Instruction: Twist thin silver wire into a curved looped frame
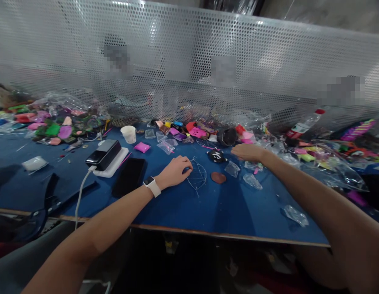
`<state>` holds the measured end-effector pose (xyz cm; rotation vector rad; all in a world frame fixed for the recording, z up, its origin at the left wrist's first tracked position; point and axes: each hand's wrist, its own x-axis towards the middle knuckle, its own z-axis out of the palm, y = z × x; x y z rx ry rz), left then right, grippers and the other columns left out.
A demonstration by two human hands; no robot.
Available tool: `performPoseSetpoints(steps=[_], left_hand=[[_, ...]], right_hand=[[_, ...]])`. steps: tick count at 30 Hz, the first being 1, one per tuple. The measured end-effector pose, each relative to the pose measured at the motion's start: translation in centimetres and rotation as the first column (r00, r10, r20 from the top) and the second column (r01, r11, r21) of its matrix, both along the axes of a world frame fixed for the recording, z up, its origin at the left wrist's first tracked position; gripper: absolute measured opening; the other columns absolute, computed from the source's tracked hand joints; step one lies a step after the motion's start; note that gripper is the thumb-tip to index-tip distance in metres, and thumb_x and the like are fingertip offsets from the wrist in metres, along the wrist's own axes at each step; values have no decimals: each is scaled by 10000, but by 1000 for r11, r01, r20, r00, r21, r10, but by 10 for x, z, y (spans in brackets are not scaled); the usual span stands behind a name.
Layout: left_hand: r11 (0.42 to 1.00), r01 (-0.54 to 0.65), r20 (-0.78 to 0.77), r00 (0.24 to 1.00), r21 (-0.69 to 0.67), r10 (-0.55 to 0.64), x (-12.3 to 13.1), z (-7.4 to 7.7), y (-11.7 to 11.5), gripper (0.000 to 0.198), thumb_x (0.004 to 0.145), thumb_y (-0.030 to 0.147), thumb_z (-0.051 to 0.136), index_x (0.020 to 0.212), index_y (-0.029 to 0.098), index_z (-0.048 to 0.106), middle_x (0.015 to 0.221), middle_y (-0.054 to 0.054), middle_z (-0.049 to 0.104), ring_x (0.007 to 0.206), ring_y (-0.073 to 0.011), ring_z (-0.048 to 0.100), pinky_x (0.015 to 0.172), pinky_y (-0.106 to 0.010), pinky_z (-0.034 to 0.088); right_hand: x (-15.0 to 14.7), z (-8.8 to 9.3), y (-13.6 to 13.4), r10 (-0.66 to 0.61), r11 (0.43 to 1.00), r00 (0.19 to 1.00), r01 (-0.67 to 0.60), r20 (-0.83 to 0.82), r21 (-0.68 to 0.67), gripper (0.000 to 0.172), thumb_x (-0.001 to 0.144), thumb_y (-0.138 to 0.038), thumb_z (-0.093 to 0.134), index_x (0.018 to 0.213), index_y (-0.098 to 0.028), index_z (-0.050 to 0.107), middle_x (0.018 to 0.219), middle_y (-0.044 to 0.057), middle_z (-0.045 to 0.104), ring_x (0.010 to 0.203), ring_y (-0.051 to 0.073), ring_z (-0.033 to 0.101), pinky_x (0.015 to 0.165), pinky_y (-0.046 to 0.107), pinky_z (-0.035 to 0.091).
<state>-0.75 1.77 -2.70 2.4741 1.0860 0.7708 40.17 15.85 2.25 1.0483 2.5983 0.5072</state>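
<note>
My left hand (pixel 176 170), with a white-banded watch (pixel 152 186) on the wrist, rests on the blue table with fingers loosely bent. A gap shows between thumb and forefinger. Beside it, thin white lines form a pointed oval drawing (pixel 205 176) on the tabletop. My right hand (pixel 247 152) lies out flat and low, fingers pointing left; what is under its palm is hidden. Just left of its fingertips sits a small black clay figure (pixel 217 155) with white markings and stubby limbs. A flat brown clay disc (pixel 218 177) lies between the hands, touched by neither.
Clear plastic wrappers (pixel 252 181) lie near my right forearm. To the left are a black phone (pixel 128 177), a power bank (pixel 103 155) with a white cable, and a paper cup (pixel 128 134). Colourful clay packets (pixel 197 132) line the perforated metal screen (pixel 177 49). A bottle (pixel 306 124) leans right.
</note>
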Motion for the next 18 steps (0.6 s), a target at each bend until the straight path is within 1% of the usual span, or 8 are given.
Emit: performPoseSetpoints(steps=[2,4,5,7,9,12,14,18], left_hand=[[1000,-16,26,1000,11,16,0,1,0,162,1071,225,564,1034,207,721,1199,-87,717,1120,-276,634,1119,-543,494],[999,-32,36,999,25,31,1,1,1,159,1066,219,568,1042,206,725,1214,-91,714,1140,-282,641,1127,-543,492],[999,-43,32,999,32,42,2,0,1,156,1062,215,572,1044,206,727,1220,-93,713,1148,-285,644,1123,-538,496],[996,-79,7,997,42,78,3,-1,1,155,1055,206,576,1071,207,730,1240,-101,710,1163,-294,650,1105,-520,511],[988,-153,-33,988,36,154,4,-2,0,167,1044,216,599,1158,204,721,1261,-117,701,1181,-311,652,1071,-507,533],[953,-303,-123,946,3,302,4,-2,-1,215,1020,279,667,1211,186,697,1243,-138,703,1207,-353,647,1031,-521,545],[934,-355,-177,922,-26,345,4,1,-1,147,1011,286,675,1115,187,706,1188,-133,718,1199,-356,655,1021,-516,542],[922,-377,-202,913,-85,355,4,5,0,89,1009,242,643,1043,191,708,1126,-115,733,1148,-316,684,1006,-466,541]], right_hand=[[-14,11,-1,-29,1000,995,28,-99,-7,103,916,-160,670,990,-171,741,1050,154,794,944,251,723,827,328,510],[-30,24,-6,-122,982,915,168,-384,89,120,973,-229,587,951,-197,701,939,125,776,857,261,718,754,348,508],[-40,30,-10,-124,964,804,236,-582,122,135,989,-264,562,964,-210,684,887,104,765,813,261,713,731,359,513],[-64,39,-21,-67,967,483,249,-873,63,143,999,-294,532,1029,-230,656,844,86,757,728,248,706,678,375,529],[-92,45,-34,-79,987,207,150,-975,-48,127,981,-322,560,1053,-254,640,802,75,745,631,227,682,591,373,519],[-136,46,-52,-114,993,-52,25,-992,-115,135,921,-352,628,1033,-277,625,722,27,703,535,192,626,500,343,480],[-163,43,-63,-130,991,-155,-46,-979,-124,147,890,-348,648,1013,-272,623,701,10,695,532,183,626,491,327,482],[-199,30,-82,-164,981,-135,-124,-977,-148,141,854,-316,673,975,-244,665,688,-1,711,591,181,671,605,336,566]])
